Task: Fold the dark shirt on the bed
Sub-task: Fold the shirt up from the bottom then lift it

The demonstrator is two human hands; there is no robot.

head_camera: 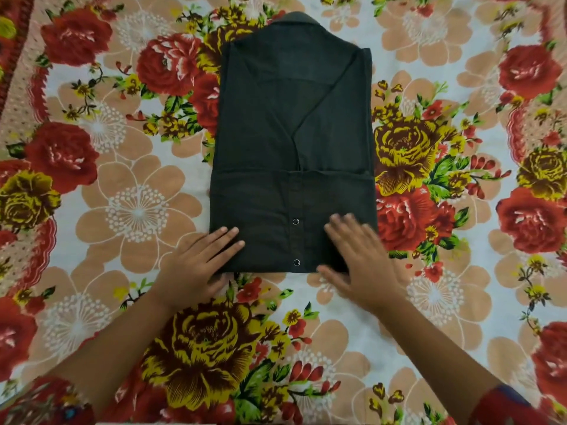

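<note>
Floral bedsheet (138,210) under & all round the grip: red/yellow roses, peach blooms, white bkgd. Dark red border strip (12,56) far upper-L of grip.

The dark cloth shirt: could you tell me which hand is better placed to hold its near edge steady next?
Probably the left hand: its fingers lie flat and sharp on the near left corner of the dark cloth shirt; the right hand is blurred.
</note>
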